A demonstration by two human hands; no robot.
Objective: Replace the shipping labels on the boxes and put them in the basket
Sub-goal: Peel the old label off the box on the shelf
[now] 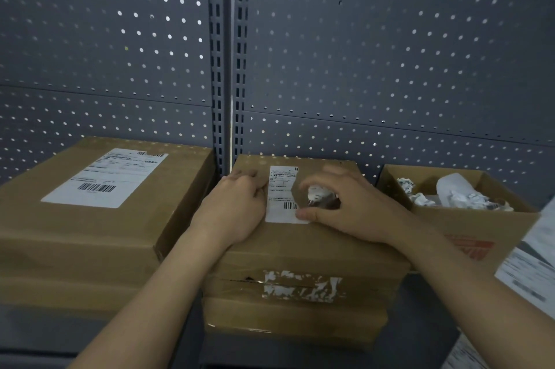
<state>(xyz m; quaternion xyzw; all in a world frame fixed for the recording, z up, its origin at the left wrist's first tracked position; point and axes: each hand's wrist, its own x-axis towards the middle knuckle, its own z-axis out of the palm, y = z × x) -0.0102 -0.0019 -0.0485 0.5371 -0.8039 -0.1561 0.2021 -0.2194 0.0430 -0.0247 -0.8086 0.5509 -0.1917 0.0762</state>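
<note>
Middle box: a brown, taped cardboard box (300,251) sat at 6 o'clock, straight ahead of you under both of your hands.
Shipping label: a white barcoded paper label (279,188) lay on that box's top, its 3 o'clock side torn away.
Left hand: your left hand (237,209) rested on the box top at the label's 9 o'clock edge, fingers bent; I cannot tell whether they pinched anything.
Right hand: your right hand (351,206) gripped a crumpled white paper wad (316,193), with the thumb pressing the label's lower corner.
Front face: ragged white label scraps (300,284) clung to the middle box.
8 o'clock: a larger brown cardboard box (75,233) carried a whole white label (105,176).
4 o'clock: an open brown carton (468,221) held crumpled white papers (462,197).
12 o'clock: a grey perforated metal panel (360,53) stood behind.
</note>
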